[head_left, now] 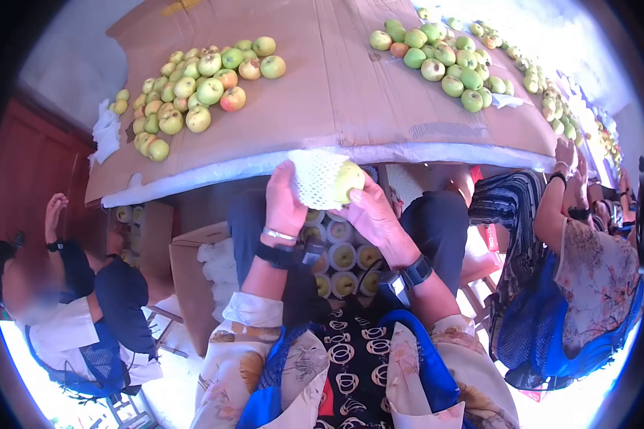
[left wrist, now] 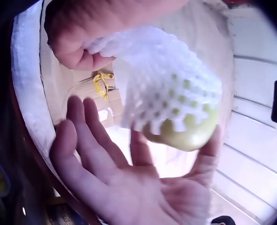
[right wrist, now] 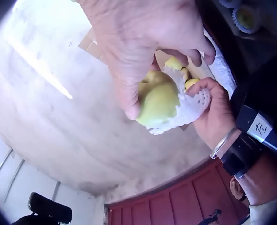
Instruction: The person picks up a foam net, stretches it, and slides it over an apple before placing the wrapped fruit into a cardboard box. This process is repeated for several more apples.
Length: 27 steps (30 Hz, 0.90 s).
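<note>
A green apple (head_left: 350,180) is held up before the table edge, half inside a white foam net sleeve (head_left: 313,177) that hides its other half. The left hand (head_left: 284,204) pinches the sleeve. The right hand (head_left: 375,214) clasps the bare end with thumb and fingers, its fingertips partly hidden.

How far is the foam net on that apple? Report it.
Partly on. The foam net covers most of the apple, gripped by the left hand; the end by the right hand shows bare green skin.
</note>
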{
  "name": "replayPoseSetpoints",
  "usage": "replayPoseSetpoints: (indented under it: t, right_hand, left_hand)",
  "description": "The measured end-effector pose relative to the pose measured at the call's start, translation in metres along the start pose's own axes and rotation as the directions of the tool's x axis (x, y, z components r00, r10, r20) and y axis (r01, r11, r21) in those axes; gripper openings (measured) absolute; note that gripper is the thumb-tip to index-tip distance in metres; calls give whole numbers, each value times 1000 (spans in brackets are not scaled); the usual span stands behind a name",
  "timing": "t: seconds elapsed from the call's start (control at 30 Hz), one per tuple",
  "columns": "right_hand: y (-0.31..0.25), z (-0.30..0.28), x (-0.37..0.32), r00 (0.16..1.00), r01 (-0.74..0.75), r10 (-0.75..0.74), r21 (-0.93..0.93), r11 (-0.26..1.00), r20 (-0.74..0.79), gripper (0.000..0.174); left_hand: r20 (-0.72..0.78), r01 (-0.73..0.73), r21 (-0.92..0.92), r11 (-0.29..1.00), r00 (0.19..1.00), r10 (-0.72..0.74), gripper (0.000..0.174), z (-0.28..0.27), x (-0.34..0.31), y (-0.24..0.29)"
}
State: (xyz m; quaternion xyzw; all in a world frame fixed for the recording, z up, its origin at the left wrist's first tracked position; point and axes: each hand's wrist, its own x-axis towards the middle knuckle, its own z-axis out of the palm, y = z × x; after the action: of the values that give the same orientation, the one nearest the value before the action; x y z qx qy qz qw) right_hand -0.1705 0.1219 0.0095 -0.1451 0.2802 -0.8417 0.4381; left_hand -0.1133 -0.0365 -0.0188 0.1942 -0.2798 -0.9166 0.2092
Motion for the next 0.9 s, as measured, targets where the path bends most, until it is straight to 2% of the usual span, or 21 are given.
replayPoseSetpoints:
  t: [0.07, 0.1, 0.17, 0.2, 0.3, 0.4, 0.43, 0.5, 0.6, 0.77, 0.8, 0.87, 0.9]
  right_hand:
    - [-7, 0, -5, 1000, 10, -12, 78, 997, 22, 52]
    - [-10, -1, -6, 997, 82, -82, -17, 996, 6, 53]
    - [-12, -3, -6, 975, 216, -224, -202, 955, -16, 55]
    - [-16, -2, -6, 972, 225, -233, -178, 958, -24, 62]
    - [-15, -1, -5, 930, 348, -366, -403, 846, 35, 68]
    - [-17, 6, -10, 941, 329, -331, -416, 848, 69, 73]
    - [-17, 5, -11, 929, 350, -366, -446, 824, 53, 74]
    - [-14, 1, -11, 902, 381, -430, -507, 773, 22, 76]
    - [-15, 2, -14, 861, 358, -508, -686, 633, -20, 79]
    - [-10, -8, -8, 856, 303, -512, -874, 381, 74, 78]
    - [-12, -6, -9, 857, 286, -507, -904, 318, 93, 77]
    - [-9, -12, -8, 899, 252, -436, -863, 438, 41, 75]
    - [-11, -13, -8, 915, 235, -402, -838, 493, 20, 74]
  left_hand:
    - [-46, -78, 144, 986, 995, 86, 26, 1, -13, -15]
    - [-92, -212, 289, 933, 964, 248, 26, 10, -22, -16]
    - [-100, -408, 572, 711, 826, 555, 25, 37, -45, -10]
    - [47, -563, 655, 503, 696, 717, 24, 46, -51, -7]
    - [308, -529, 791, 308, 779, 547, 25, 58, -71, -4]
    - [234, -490, 651, 579, 856, 461, 23, 64, -65, -9]
    - [216, -463, 602, 651, 879, 425, 23, 65, -64, -10]
    - [233, -481, 646, 593, 864, 447, 20, 67, -65, -12]
    - [228, -495, 697, 519, 839, 495, 15, 55, -65, -16]
    - [303, -577, 717, 390, 763, 571, 8, 57, -71, -18]
    - [395, -623, 731, 278, 719, 572, 7, 58, -74, -17]
    - [579, -702, 711, 45, 620, 529, 7, 62, -78, -12]
    - [579, -694, 717, 61, 642, 502, 7, 63, -80, -12]
